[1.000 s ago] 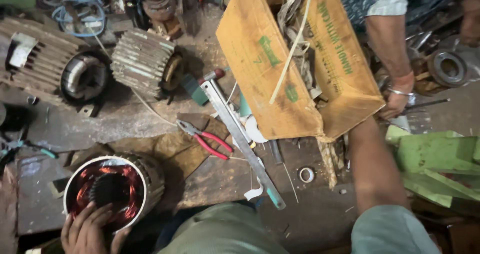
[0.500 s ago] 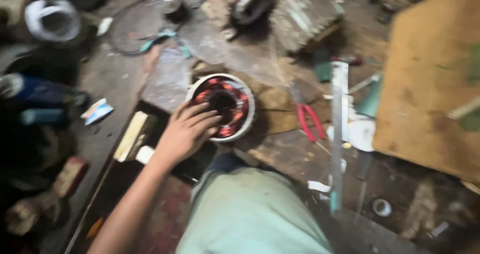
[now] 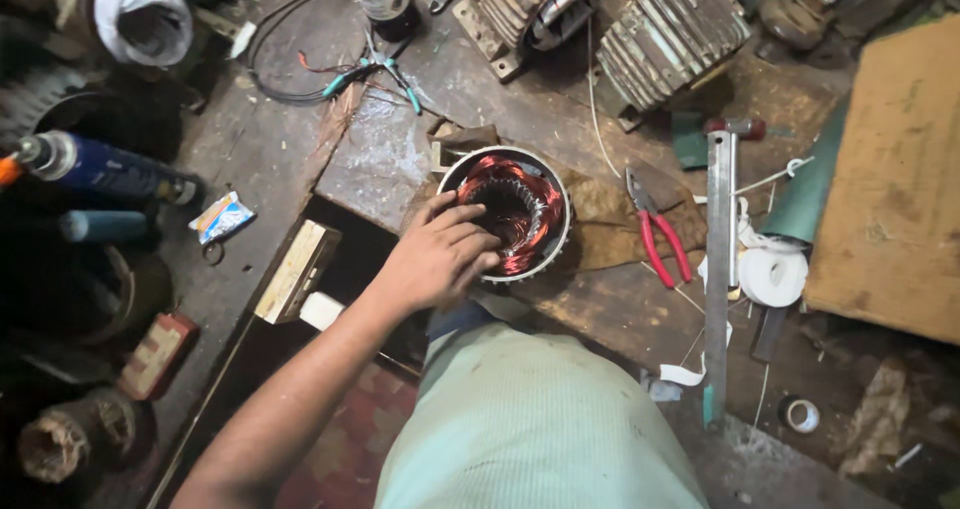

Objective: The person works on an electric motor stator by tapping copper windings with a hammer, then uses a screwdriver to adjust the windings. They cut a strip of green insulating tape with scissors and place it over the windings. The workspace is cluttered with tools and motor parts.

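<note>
Steadying the stator (image 3: 512,216) is the job of your left hand (image 3: 437,259) right now: its fingers (image 3: 462,231) are curled over the near rim, tips resting on the copper windings at the edge of the bore, a loose hold rather than a hard clamp. The stator stands on end on a brown cloth (image 3: 600,224) near the middle of the workbench (image 3: 600,309), just beyond your knee, with the dark gap at the bench's near-left edge right beside it. Your right hand is out of view, so I cannot tell what it is doing.

To do this well, bear on the metal rim, not on the coils; the enamelled wire probably scratches easily, and a fingertip dragged across it could lift a turn. Seat the housing flat on the cloth so it cannot rock toward that gap. The red-handled pliers (image 3: 655,231) lie just right of the stator on the same cloth, and the long steel rule (image 3: 716,269) and roll of white tape (image 3: 772,276) sit further right, all within reach without leaning over the windings. The finned motor housings (image 3: 670,34) at the far edge are well apart.
</note>
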A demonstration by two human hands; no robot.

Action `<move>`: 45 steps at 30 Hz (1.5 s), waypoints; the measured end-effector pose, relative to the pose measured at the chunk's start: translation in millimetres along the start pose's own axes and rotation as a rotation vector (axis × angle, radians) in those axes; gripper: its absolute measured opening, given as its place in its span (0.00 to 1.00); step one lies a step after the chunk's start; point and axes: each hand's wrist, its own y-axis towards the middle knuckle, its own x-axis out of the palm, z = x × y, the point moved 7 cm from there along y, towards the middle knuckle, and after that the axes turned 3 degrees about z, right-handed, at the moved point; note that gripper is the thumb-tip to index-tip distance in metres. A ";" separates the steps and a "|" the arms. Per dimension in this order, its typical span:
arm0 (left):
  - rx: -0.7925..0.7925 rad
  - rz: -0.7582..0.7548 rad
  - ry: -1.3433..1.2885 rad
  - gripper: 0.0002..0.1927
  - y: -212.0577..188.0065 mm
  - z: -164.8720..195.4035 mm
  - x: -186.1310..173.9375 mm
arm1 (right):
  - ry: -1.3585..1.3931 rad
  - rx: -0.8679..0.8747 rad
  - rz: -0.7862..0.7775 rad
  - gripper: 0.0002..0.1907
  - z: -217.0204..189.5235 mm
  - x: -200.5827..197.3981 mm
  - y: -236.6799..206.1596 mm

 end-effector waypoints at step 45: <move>0.098 0.051 -0.278 0.28 -40.0 -74.0 -38.9 | -0.516 0.273 -0.274 0.21 195.3 344.4 -166.7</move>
